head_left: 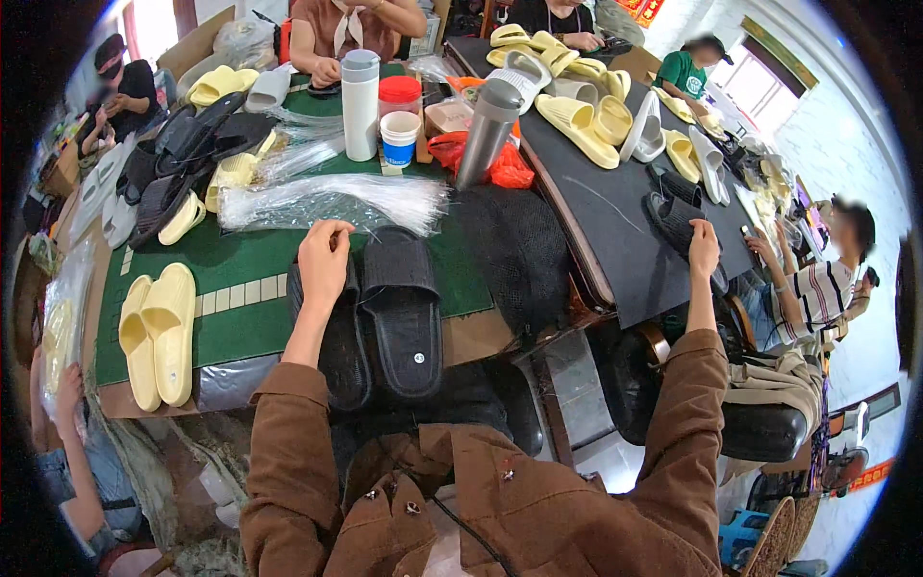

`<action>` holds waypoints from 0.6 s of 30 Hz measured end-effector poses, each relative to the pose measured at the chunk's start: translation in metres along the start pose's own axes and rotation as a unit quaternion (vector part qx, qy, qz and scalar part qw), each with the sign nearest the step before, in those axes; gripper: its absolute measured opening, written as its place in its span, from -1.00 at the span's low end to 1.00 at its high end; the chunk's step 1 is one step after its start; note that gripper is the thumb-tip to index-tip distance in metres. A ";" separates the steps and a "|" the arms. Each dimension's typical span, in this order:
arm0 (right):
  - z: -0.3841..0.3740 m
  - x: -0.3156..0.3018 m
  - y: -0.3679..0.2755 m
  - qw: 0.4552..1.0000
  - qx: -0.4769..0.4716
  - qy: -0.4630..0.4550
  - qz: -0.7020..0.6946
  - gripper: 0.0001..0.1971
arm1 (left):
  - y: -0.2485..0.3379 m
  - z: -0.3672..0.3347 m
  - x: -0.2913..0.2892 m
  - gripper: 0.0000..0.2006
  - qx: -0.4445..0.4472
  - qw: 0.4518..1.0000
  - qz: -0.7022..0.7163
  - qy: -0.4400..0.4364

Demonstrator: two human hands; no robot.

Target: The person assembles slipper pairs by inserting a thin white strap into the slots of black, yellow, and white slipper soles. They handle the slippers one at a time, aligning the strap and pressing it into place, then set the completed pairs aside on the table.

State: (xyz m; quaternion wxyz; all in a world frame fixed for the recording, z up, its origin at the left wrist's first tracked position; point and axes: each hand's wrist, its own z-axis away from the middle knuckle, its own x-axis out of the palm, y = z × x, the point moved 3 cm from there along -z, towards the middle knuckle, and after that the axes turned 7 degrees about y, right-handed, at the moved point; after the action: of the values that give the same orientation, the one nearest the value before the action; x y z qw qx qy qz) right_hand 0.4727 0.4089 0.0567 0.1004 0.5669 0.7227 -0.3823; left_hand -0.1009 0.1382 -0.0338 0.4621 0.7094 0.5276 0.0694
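Observation:
My left hand (325, 262) is over the dark green mat, its fingers pinched together above a pair of black slippers. What those fingers hold, if anything, is too small to make out. The right slipper (402, 327) of that pair lies sole-down with its toe away from me; the left one is partly behind my hand and wrist. A bundle of clear plastic strands (332, 202) lies just beyond. Off to the right, my right hand (704, 248) closes on the edge of a black slipper (667, 219) at the dark table, with another black slipper (675, 183) behind it.
A pale yellow slipper pair (159, 332) stands at left, near piled black slippers (178, 144). A white bottle (361, 106), paper cup (398, 144) and steel tumbler (488, 135) stand farther back. Yellow and white slippers cover the dark table's (615, 260) far part. Co-workers sit around.

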 end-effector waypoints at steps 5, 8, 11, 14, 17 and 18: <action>0.002 -0.032 -0.020 0.983 -0.078 -0.112 -0.121 -0.74 | 0.008 -0.001 0.006 -0.90 0.001 1.000 0.002 -0.003; 0.028 -0.050 -0.046 0.946 -0.045 -0.216 -0.239 -0.74 | 0.005 -0.001 0.008 -0.90 0.003 1.000 0.014 -0.005; 0.071 -0.079 -0.094 0.923 -0.004 -0.287 -0.255 -0.73 | 0.005 -0.001 0.007 -0.90 -0.009 1.000 0.008 -0.009; 0.107 -0.095 -0.125 0.895 -0.021 -0.344 -0.283 -0.74 | 0.002 0.000 0.004 -0.89 -0.009 1.000 0.006 -0.006; 0.122 -0.108 -0.137 0.871 -0.012 -0.377 -0.314 -0.75 | 0.002 -0.001 0.005 -0.89 0.008 1.000 0.005 -0.002; 0.123 -0.108 -0.137 0.868 -0.010 -0.387 -0.311 -0.76 | 0.001 -0.001 0.005 -0.89 0.001 1.000 0.004 -0.005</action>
State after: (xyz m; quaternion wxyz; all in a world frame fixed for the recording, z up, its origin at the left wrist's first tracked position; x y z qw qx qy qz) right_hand 0.3510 0.2383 0.0947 0.2535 0.1179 0.7686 -0.5754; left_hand -0.0984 0.1424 -0.0346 0.4634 0.7123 0.5229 0.0672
